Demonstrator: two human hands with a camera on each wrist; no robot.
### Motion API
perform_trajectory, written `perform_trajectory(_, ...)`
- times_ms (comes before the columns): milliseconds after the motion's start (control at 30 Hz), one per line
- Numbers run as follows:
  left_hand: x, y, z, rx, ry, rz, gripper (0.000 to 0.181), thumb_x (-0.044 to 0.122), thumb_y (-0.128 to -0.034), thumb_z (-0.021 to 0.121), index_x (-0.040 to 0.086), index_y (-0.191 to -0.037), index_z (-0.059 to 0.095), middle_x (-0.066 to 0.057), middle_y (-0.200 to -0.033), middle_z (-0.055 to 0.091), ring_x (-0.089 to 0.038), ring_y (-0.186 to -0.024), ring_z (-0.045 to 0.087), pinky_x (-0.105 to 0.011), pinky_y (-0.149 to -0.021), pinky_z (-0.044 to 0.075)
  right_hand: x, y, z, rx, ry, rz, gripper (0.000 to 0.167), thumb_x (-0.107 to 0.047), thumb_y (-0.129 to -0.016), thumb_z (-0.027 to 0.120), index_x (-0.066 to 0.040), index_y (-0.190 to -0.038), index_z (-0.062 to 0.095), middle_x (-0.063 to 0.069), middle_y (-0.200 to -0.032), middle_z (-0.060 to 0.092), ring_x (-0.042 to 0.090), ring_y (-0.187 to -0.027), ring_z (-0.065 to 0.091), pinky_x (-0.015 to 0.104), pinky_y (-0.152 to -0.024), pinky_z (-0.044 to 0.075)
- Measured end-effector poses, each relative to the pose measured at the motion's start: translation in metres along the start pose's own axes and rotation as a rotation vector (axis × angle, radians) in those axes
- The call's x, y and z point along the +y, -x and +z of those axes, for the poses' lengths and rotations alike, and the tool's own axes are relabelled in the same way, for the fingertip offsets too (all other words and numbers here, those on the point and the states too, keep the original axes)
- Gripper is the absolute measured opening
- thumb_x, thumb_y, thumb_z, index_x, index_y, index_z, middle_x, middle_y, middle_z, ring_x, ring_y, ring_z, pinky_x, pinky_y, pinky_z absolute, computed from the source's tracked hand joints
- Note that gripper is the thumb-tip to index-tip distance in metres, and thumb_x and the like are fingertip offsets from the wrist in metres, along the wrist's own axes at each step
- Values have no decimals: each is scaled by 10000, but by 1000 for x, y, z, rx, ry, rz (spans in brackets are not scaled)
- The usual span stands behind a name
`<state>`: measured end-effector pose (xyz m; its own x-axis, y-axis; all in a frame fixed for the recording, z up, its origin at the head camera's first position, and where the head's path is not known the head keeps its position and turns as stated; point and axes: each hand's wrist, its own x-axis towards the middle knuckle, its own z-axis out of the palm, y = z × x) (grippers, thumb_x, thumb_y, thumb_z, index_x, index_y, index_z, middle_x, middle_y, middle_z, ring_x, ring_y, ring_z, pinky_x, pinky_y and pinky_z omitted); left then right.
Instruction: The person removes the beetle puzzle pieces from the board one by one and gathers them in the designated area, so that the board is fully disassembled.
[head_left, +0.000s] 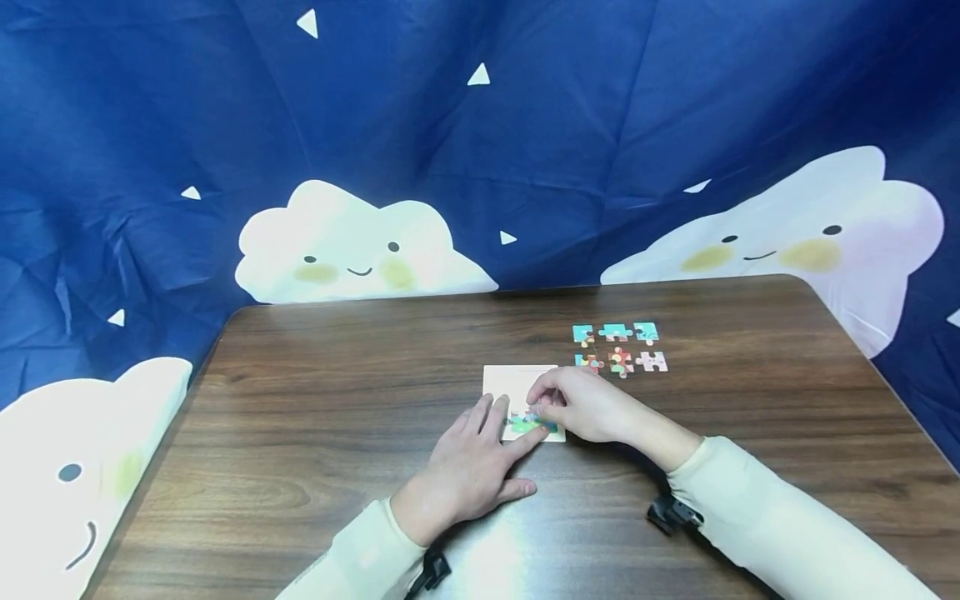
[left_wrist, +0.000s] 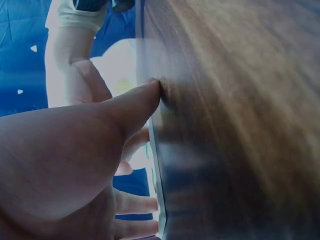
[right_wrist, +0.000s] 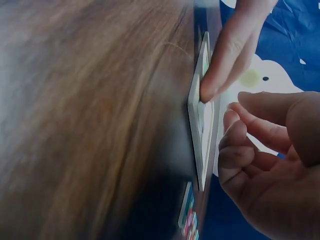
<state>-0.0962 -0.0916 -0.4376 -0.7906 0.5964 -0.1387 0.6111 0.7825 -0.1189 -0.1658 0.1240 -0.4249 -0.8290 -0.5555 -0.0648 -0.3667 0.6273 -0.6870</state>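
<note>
A small white puzzle board (head_left: 517, 378) lies on the table, with joined green and blue puzzle pieces (head_left: 522, 425) along its near edge. My left hand (head_left: 474, 468) lies spread, its straight fingers resting on the board and the index fingertip touching the pieces at the right end. Just over these pieces hovers my right hand (head_left: 588, 404), fingers loosely bent. In the right wrist view the thumb and index finger of this hand (right_wrist: 270, 155) nearly meet, and I see no piece between them. Part of the board's right side is hidden behind the right hand.
Several loose jigsaw pieces (head_left: 619, 359) lie in two rows beyond the board to the right. The wooden table (head_left: 300, 467) ends at the back before a blue curtain (head_left: 555, 125) with clouds. Each wrist carries a small black camera (head_left: 671, 512).
</note>
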Motion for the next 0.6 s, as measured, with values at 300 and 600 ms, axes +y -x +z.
perform_trajectory(300, 1, -1, 0, -16, 11, -4, 712, 709, -1007, 565, 477, -1655, 383, -187, -1635, 445, -385, -1530, 475, -446, -1241, 432, -2, -9, 5, -52, 65, 34, 109, -78, -1009, 714, -117, -1002, 816, -54, -934, 758, 66, -816, 594, 294, -778, 506)
perform_trajectory(600, 1, -2, 1, -22, -6, -7, 717, 719, -1007, 553, 482, -1659, 370, -183, -1641, 445, -381, -1531, 475, -452, -1230, 443, -1, -16, 6, -60, 92, 61, 106, -105, -997, 735, -116, -975, 839, -50, -879, 752, 76, -751, 575, 286, -721, 484)
